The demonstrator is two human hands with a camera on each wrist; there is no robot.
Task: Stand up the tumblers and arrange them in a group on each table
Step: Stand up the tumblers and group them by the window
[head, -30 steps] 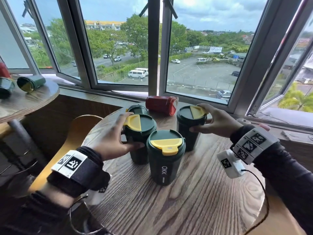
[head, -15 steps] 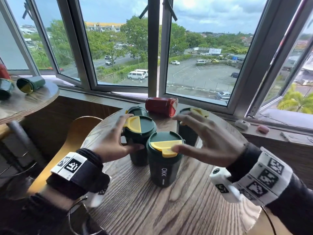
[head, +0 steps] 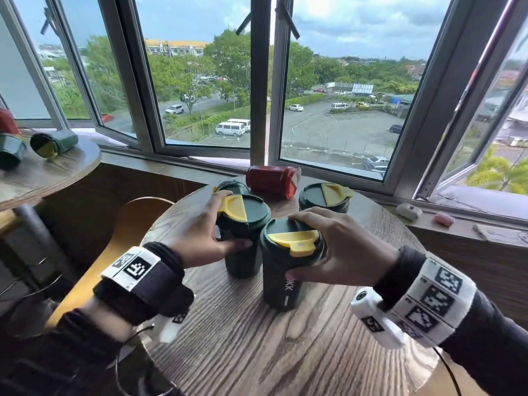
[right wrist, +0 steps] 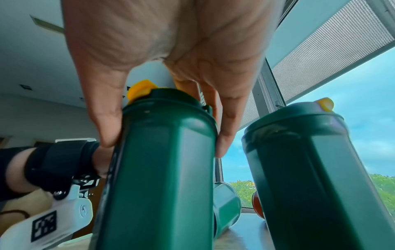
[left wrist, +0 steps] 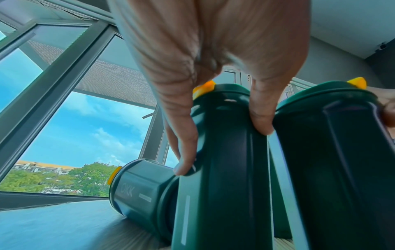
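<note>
The right hand (head: pixel 340 250) grips the nearest green tumbler (head: pixel 288 267) just under its lid, at frame centre. The left hand (head: pixel 200 232) clasps the upright tumbler beside it (head: pixel 243 224). Behind them on the round desk (head: pixel 257 352) stand a third tumbler (head: pixel 324 197), with a red tumbler (head: pixel 271 181) and another green one (head: pixel 231 186) lying down.

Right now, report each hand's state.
Left hand: grips the upright green tumbler behind the front one.
Right hand: grips the front green tumbler.

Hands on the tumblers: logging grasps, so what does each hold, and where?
Left hand grips the rear green tumbler below its lid; right hand grips the front tumbler likewise.
</note>
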